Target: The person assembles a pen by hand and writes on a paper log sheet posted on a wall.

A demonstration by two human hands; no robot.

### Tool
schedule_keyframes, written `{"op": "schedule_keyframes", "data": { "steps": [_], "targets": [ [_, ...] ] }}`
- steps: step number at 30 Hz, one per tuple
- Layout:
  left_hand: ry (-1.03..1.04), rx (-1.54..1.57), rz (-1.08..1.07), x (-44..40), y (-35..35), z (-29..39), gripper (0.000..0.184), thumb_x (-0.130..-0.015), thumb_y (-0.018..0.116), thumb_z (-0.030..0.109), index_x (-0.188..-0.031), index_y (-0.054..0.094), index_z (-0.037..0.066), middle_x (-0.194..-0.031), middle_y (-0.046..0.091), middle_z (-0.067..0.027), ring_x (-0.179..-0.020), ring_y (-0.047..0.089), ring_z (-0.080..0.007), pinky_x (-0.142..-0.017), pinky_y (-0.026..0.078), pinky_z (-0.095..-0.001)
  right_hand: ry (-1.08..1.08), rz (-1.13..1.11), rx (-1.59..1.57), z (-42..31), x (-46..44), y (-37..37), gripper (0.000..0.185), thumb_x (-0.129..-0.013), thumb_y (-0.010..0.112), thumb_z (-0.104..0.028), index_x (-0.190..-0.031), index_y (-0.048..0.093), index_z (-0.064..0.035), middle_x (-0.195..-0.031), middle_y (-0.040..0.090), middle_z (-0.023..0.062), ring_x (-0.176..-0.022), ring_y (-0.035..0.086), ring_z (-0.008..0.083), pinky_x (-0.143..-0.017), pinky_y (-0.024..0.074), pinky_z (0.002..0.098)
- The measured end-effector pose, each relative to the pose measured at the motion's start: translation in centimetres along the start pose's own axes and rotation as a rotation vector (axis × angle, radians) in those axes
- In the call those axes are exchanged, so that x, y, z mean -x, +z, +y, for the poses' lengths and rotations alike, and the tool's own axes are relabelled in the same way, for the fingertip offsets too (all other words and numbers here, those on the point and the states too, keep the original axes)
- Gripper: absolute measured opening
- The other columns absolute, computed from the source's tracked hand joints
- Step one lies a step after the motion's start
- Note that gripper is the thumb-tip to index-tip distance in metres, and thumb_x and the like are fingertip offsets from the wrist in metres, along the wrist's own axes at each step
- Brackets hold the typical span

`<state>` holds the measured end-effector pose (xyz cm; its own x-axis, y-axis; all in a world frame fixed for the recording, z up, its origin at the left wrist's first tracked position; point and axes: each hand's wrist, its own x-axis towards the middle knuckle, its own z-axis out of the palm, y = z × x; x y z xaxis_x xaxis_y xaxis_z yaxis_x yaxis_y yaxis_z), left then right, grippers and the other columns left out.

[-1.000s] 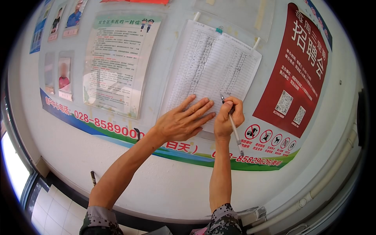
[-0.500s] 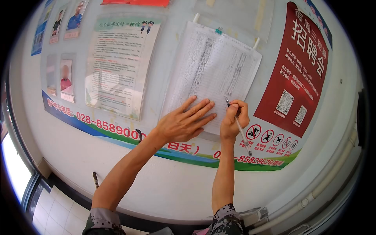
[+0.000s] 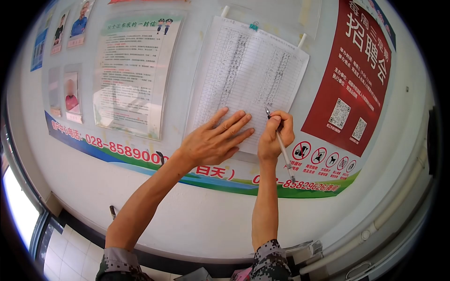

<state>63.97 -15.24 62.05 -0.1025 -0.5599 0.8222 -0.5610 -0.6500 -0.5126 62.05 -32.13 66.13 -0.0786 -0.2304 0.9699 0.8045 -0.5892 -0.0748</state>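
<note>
A lined paper form (image 3: 253, 65) hangs on the wall board, its columns filled with handwriting over much of the sheet. A small teal binder clip (image 3: 254, 25) grips its top edge. My left hand (image 3: 218, 136) lies flat on the lower part of the form, fingers spread. Just to the right, my right hand (image 3: 276, 136) is closed round a clear-barrelled pen (image 3: 284, 151). The pen's tip points up and touches, or nearly touches, the right-hand column; which, I cannot tell.
Left of the form hangs a printed notice (image 3: 136, 77) in a plastic sleeve. A dark red poster (image 3: 349, 79) with QR codes is on the right. A pipe (image 3: 375, 229) runs along the lower right wall. Tiled floor (image 3: 70, 253) shows lower left.
The whole view has shifted slightly, so wall and hands appear a little further up and left. Both hands keep nearly the same places on the form, and the pen stays in my right hand.
</note>
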Motion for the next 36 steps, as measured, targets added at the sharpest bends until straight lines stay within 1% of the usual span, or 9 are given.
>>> {"op": "schedule_keyframes", "data": {
  "steps": [4, 7, 16, 19, 28, 36],
  "targets": [
    [0.001, -0.009, 0.001, 0.05, 0.04, -0.01, 0.059, -0.085, 0.067, 0.035, -0.141, 0.052, 0.023, -0.153, 0.041, -0.0052, -0.142, 0.037, -0.0207, -0.12, 0.026, -0.0479, -0.022, 0.002, 0.006, 0.01, -0.07, 0.03, 0.012, -0.095, 0.05, -0.005, -0.088, 0.059, -0.0001, -0.071, 0.053, -0.0016, -0.06, 0.04, 0.0036, -0.053, 0.0332, 0.0215],
    [0.002, -0.011, 0.001, 0.01, 0.09, 0.04, 0.06, -0.085, 0.067, 0.036, -0.141, 0.052, 0.023, -0.153, 0.041, -0.0052, -0.142, 0.037, -0.0207, -0.12, 0.025, -0.0479, 0.0, -0.006, 0.015, 0.08, -0.09, -0.17, 0.013, -0.095, 0.055, -0.011, -0.087, 0.06, -0.0008, -0.072, 0.06, 0.0046, -0.057, 0.049, 0.0096, -0.053, 0.0411, 0.0252],
    [-0.006, -0.013, -0.025, 0.1, 0.25, 0.07, 0.06, -0.087, 0.066, 0.038, -0.143, 0.05, 0.024, -0.154, 0.039, -0.0044, -0.144, 0.033, -0.02, -0.121, 0.023, -0.0474, 0.001, -0.018, 0.038, 0.24, -0.03, -0.2, 0.012, -0.095, 0.055, -0.009, -0.088, 0.06, -0.0006, -0.074, 0.061, 0.0055, -0.057, 0.051, 0.0107, -0.054, 0.0423, 0.0259],
    [-0.006, -0.017, -0.029, 0.12, 0.31, 0.06, 0.06, -0.087, 0.065, 0.039, -0.144, 0.049, 0.024, -0.155, 0.038, -0.0042, -0.145, 0.031, -0.0197, -0.122, 0.022, -0.0473, -0.043, -0.001, 0.022, 0.15, -0.16, 0.12, 0.013, -0.095, 0.05, -0.005, -0.087, 0.059, -0.0001, -0.069, 0.053, -0.0013, -0.057, 0.04, 0.0038, -0.051, 0.0329, 0.0222],
    [-0.006, -0.016, -0.028, 0.12, 0.25, 0.05, 0.06, -0.087, 0.065, 0.039, -0.143, 0.049, 0.025, -0.155, 0.038, -0.0039, -0.145, 0.032, -0.0199, -0.122, 0.022, -0.0474, -0.059, -0.005, 0.027, 0.23, -0.17, 0.11, 0.013, -0.095, 0.05, -0.005, -0.088, 0.059, -0.0002, -0.069, 0.053, -0.0009, -0.057, 0.04, 0.0036, -0.05, 0.0322, 0.0222],
    [-0.002, -0.03, -0.016, 0.06, 0.07, 0.03, 0.06, -0.086, 0.066, 0.037, -0.142, 0.051, 0.024, -0.154, 0.041, -0.0045, -0.144, 0.034, -0.0203, -0.121, 0.024, -0.0476, -0.018, 0.02, 0.018, -0.07, 0.02, 0.06, 0.013, -0.096, 0.05, -0.005, -0.088, 0.059, -0.0004, -0.07, 0.052, -0.0018, -0.058, 0.04, 0.0032, -0.051, 0.0324, 0.0215]
  ]
}}
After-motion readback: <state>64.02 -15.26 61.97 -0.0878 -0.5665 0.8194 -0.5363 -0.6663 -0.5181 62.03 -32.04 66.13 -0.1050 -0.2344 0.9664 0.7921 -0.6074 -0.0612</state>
